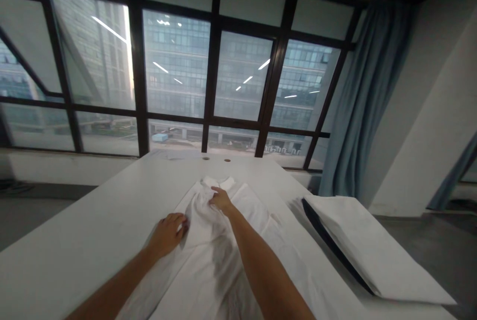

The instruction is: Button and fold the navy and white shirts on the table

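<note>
A white collared shirt (194, 260) lies spread on the white table, its collar (223, 183) toward the far end. Its front is wrinkled, with soft folds running down the middle. My left hand (169, 233) is at the shirt's left edge, fingers curled and closed on the cloth there. Just below the collar, my right hand (222, 200) touches the shirt front, index finger stretched out and thumb apart from it. The other right fingers are mostly hidden. My right forearm crosses over the shirt and covers part of it.
On the table's right side lies a large white folded sheet or packet (372, 245) with a dark inner layer. Papers (182, 154) rest at the far end of the table (93, 220). Beyond are windows and a blue curtain (357, 101).
</note>
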